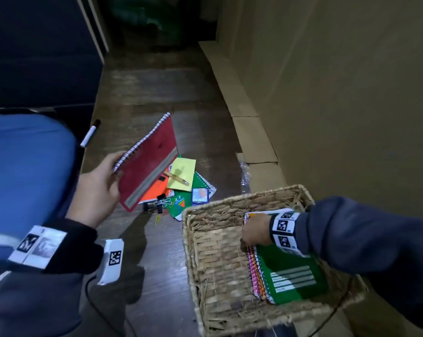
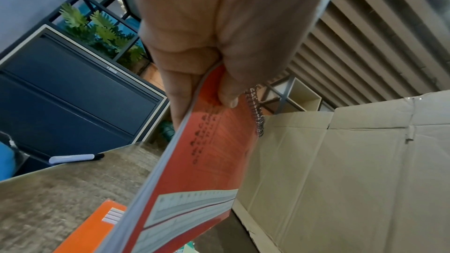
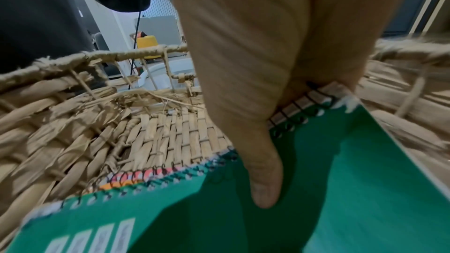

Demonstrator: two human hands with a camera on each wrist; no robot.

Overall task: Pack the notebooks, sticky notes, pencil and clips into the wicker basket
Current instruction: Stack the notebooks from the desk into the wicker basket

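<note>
One red notebook (image 1: 148, 161) is gripped at its spiral corner by the left hand (image 1: 98, 188); right hand (image 1: 255, 231) fingers pinch stacked notebooks (image 1: 288, 271) (count unclear) inside the wicker basket (image 1: 215, 251), near right.

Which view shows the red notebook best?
The head view: the whole red notebook shows, lifted in the left hand. The left wrist view shows only its printed underside up close; the right wrist view misses it.
</note>
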